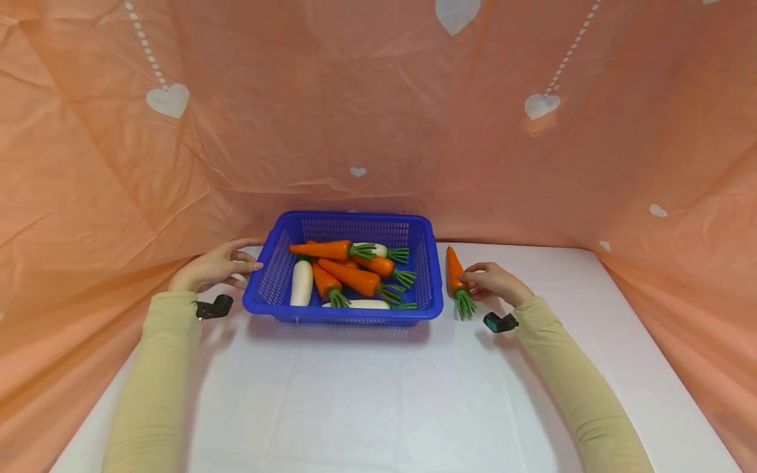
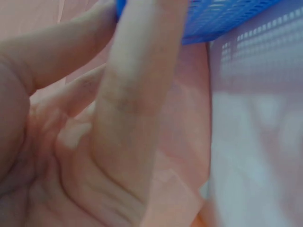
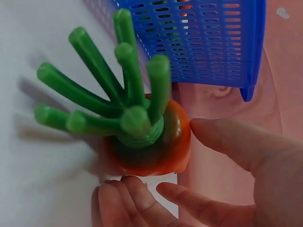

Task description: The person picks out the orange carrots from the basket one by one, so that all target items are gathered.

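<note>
In the head view, my right hand (image 1: pixel 493 282) is at the right side of an orange carrot (image 1: pixel 455 272) with green stems, which lies on the table right of the blue basket (image 1: pixel 343 313). The right wrist view shows one fingertip (image 3: pixel 199 126) against the carrot (image 3: pixel 177 142) and other fingers beside it, not wrapped round it. At the basket's left rim is my left hand (image 1: pixel 215 266), its fingers loosely bent and a fingertip at the rim. Up close, the left hand (image 2: pixel 71 137) hides part of the basket (image 2: pixel 222 21), so firm contact is unclear.
Inside the basket lie several orange carrots (image 1: pixel 349 276) and a few white radish-like vegetables (image 1: pixel 302 284). A white cloth covers the table (image 1: pixel 355 387). An orange curtain (image 1: pixel 384 131) with white hearts hangs behind and along both sides.
</note>
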